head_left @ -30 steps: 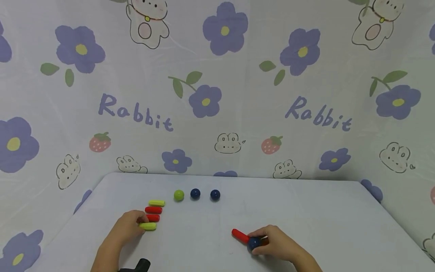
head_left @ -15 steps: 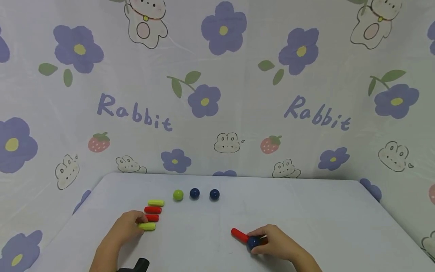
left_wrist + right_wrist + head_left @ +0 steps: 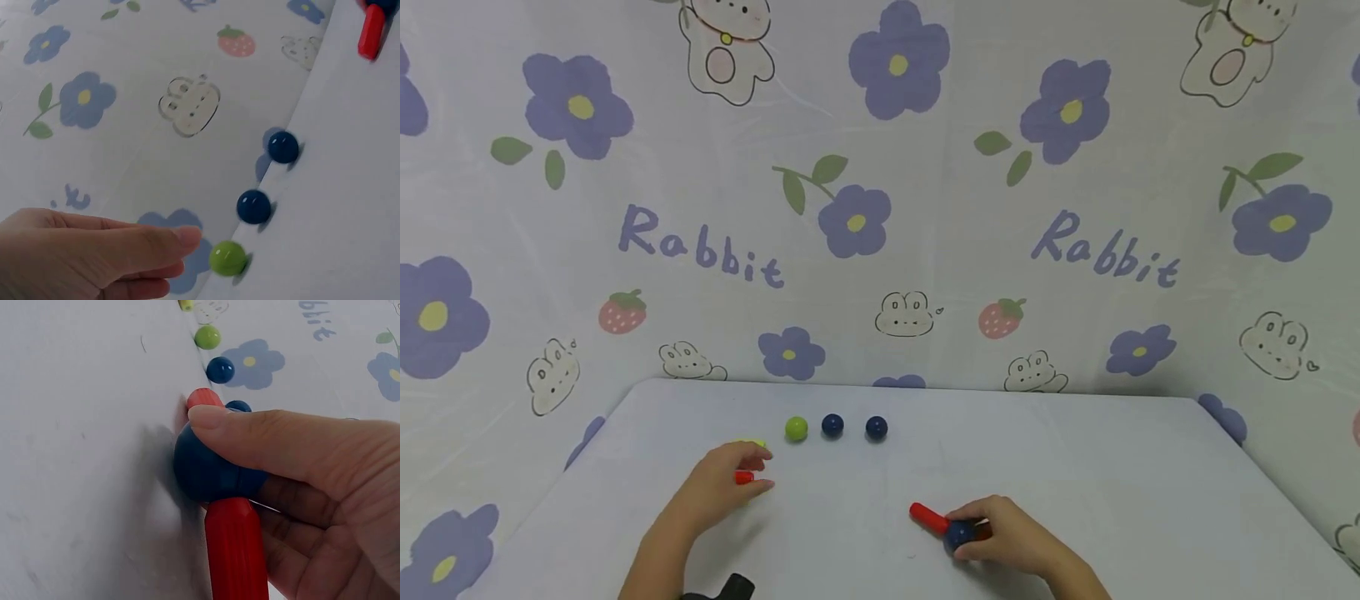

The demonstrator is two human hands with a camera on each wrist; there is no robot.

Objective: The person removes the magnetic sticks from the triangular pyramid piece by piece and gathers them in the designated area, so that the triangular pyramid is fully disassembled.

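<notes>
In the head view my right hand (image 3: 1011, 537) pinches a dark blue ball (image 3: 959, 535) between thumb and fingers. One red rod (image 3: 928, 517) sticks out from the ball on the far side, and a second red rod (image 3: 236, 550) meets its near side in the right wrist view. My left hand (image 3: 718, 487) hovers over the left of the table, thumb and fingers apart with nothing between them. Beneath it show a red rod (image 3: 744, 477) and a sliver of a yellow-green rod (image 3: 754, 443); the other rods there are hidden. A green ball (image 3: 227, 258) is just beyond its fingertips.
Along the back of the white table (image 3: 1075, 467) stand the green ball and two dark blue balls (image 3: 832, 426). A patterned cloth (image 3: 925, 183) hangs behind the table. Something black (image 3: 737, 587) shows at my left wrist.
My left hand has left the yellow-green rod it was touching, rising and moving right and away from me, its fingers spreading. My right hand stays with the blue ball and red rods.
</notes>
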